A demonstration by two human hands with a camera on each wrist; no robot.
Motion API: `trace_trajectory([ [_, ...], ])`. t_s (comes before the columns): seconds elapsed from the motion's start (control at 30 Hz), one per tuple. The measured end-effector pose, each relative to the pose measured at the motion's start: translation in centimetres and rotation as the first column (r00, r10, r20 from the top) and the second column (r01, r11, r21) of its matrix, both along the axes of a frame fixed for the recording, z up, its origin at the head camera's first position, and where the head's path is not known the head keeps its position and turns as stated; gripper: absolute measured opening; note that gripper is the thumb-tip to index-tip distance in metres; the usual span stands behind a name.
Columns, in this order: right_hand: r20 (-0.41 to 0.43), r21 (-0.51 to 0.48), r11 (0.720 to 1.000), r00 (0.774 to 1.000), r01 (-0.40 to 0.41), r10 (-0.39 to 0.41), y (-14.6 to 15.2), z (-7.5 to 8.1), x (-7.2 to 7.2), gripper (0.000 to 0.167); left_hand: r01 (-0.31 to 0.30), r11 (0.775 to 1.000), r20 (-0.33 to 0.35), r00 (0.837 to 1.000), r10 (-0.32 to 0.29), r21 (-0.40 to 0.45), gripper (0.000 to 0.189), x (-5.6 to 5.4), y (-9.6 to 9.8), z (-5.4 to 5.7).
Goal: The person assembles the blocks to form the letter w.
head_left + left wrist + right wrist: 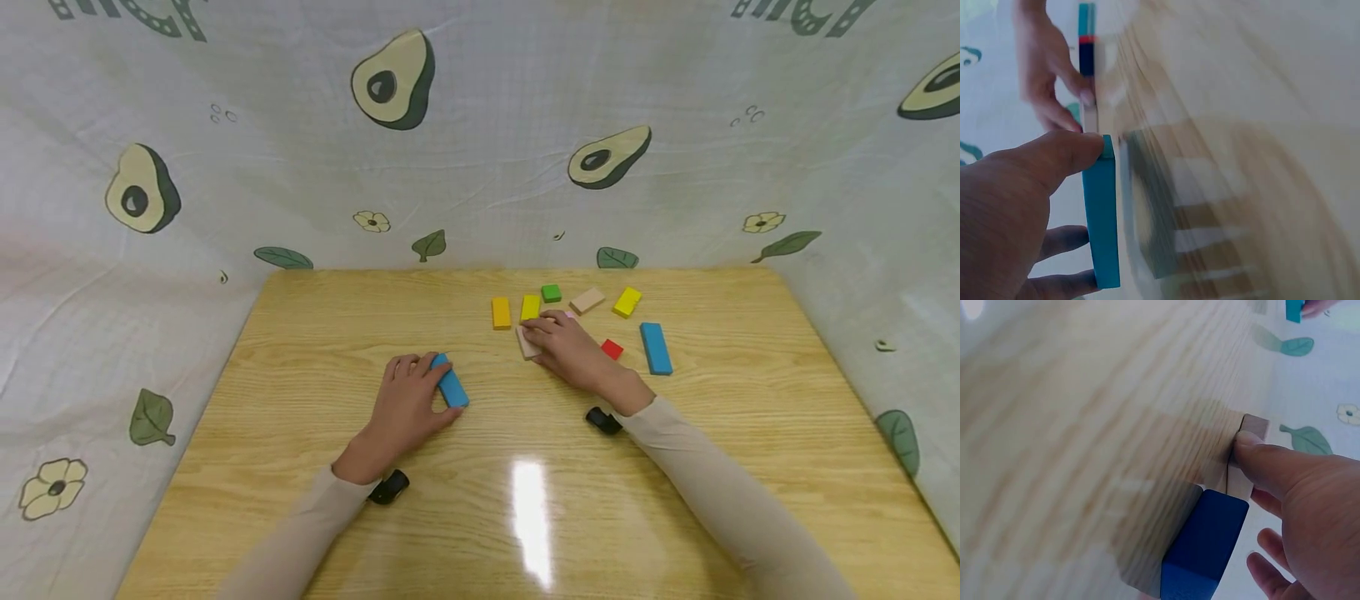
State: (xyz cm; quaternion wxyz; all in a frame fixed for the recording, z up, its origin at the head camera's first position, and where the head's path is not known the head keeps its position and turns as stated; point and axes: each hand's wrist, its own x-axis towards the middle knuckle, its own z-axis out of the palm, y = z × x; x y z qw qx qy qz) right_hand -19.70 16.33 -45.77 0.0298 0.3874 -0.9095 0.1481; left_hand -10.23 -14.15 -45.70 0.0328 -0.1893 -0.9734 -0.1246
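Observation:
My left hand grips a light blue block by its ends, thumb at the near end and fingers at the far end. In the left wrist view this blue block stands apart from its reflection in the tabletop. Further right, my right hand pinches a pale wood-coloured block, with the thumb on its near side in the right wrist view. A dark blue block stands close beside that thumb; the right hand hides it in the head view.
Behind the right hand lie an orange block, yellow blocks, a green block and a wood-coloured block. Right of it are a red block and another blue block. A printed cloth borders the wooden table.

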Motion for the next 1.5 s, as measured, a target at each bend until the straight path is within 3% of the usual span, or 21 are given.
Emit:
trace_trajectory([
  [0.27, 0.008, -0.006, 1.0, 1.0, -0.006, 0.006, 0.2, -0.1, -0.1, 0.049, -0.043, 0.999, -0.024, 0.999, 0.042, -0.005, 0.071, 0.1, -3.5, -0.5],
  [0.53, 0.047, 0.012, 1.0, 0.999, 0.007, -0.008, 0.0, 0.1, -0.1, 0.051, -0.04, 0.999, -0.029, 0.999, 0.039, -0.021, 0.072, 0.2, -5.3, -0.7],
  [1.0, 0.021, -0.009, 1.0, 0.999, -0.024, 0.024, -0.1, 0.2, -0.1, 0.048, 0.027, 0.999, 0.009, 1.0, -0.027, 0.047, 0.066, 0.8, -5.8, -0.6],
  [1.23, 0.044, 0.006, 1.0, 0.999, -0.024, 0.024, -0.3, 0.4, -0.1, 0.049, 0.003, 0.998, 0.042, 0.999, -0.006, 0.062, 0.06, 0.9, -5.6, -0.5],
  [1.5, 0.068, 0.026, 0.999, 0.997, -0.029, 0.027, -0.4, 0.6, 0.0, 0.051, -0.029, 0.999, 0.022, 0.999, 0.029, 0.031, 0.056, 0.9, -5.2, -0.7],
])
